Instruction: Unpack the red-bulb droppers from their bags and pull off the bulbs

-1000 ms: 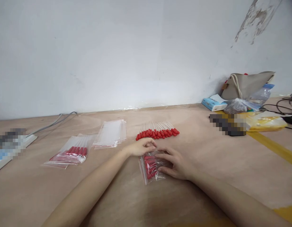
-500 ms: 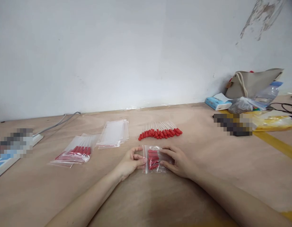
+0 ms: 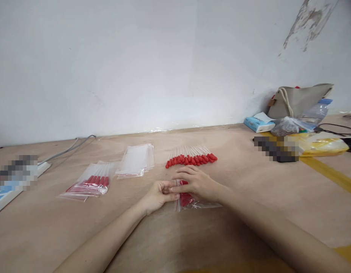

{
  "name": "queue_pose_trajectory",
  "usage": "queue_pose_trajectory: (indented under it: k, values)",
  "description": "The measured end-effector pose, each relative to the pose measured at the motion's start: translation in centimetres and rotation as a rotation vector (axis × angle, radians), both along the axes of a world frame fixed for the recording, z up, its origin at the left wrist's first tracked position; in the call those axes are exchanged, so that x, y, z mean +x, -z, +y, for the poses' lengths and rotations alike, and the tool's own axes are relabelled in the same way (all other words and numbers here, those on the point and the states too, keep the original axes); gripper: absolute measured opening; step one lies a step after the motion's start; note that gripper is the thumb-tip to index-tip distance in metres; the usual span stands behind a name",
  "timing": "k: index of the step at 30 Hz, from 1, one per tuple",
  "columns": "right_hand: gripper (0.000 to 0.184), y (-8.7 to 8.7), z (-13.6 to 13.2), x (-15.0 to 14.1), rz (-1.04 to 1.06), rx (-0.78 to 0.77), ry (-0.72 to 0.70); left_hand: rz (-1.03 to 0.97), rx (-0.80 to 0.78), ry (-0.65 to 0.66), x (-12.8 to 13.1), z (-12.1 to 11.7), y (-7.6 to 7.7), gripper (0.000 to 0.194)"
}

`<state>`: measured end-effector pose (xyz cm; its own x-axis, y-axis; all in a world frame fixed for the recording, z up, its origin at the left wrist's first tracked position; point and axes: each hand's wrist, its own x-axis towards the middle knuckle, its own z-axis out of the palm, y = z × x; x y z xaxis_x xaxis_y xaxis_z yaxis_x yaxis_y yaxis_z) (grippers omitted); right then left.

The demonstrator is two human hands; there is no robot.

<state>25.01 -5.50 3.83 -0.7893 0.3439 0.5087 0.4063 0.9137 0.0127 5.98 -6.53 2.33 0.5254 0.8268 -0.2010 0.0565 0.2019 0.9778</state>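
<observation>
A clear zip-lock bag (image 3: 186, 201) with a red seal line lies in front of me, holding several droppers with red bulbs. My left hand (image 3: 161, 195) pinches its zip edge between thumb and fingers. My right hand (image 3: 196, 182) reaches over the bag, its fingers at the same zip edge and against the left fingertips; it covers much of the contents. Just beyond lies a row of loose droppers (image 3: 191, 159), red bulbs toward me and thin pale tubes pointing away. To the left are a stack of flat zip-lock bags (image 3: 135, 160) and a pile of filled bags (image 3: 92, 180).
A power strip (image 3: 18, 189) with a grey cable (image 3: 67, 148) is at far left. At right stand a blue tissue pack (image 3: 257, 124), a grey bag (image 3: 300, 100), crumpled plastic, a yellow package (image 3: 320, 144) and a partly blurred dark object (image 3: 286, 155). A wall rises behind.
My right hand has moved left from the bag's right side to its zip edge, beside the left fingers. The zip-lock bag has shifted slightly right and toward me.
</observation>
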Motion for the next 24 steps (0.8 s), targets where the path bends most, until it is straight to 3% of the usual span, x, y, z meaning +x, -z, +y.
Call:
queue_pose_trajectory:
  k: [3,7,13,18,24]
  values:
    - [0.019,0.0,0.6,-0.2,-0.01,0.043,-0.07,0.037,0.029,0.015,-0.1,0.0,-0.1,0.028]
    - [0.02,0.7,0.7,-0.5,0.046,0.04,-0.088,0.042,0.026,0.021,-0.4,0.2,0.2,0.026]
    - [0.022,1.7,0.3,-0.9,0.168,-0.03,-0.066,-0.131,-0.143,0.004,-0.8,0.2,0.6,0.026]
    - [0.022,1.1,-0.1,-1.0,0.241,-0.105,-0.077,-0.163,-0.246,-0.018,-0.7,0.2,0.4,0.03]
    - [0.019,-0.6,-0.5,-0.2,0.288,-0.298,-0.123,-0.028,0.06,-0.223,0.1,0.0,0.6,0.03]
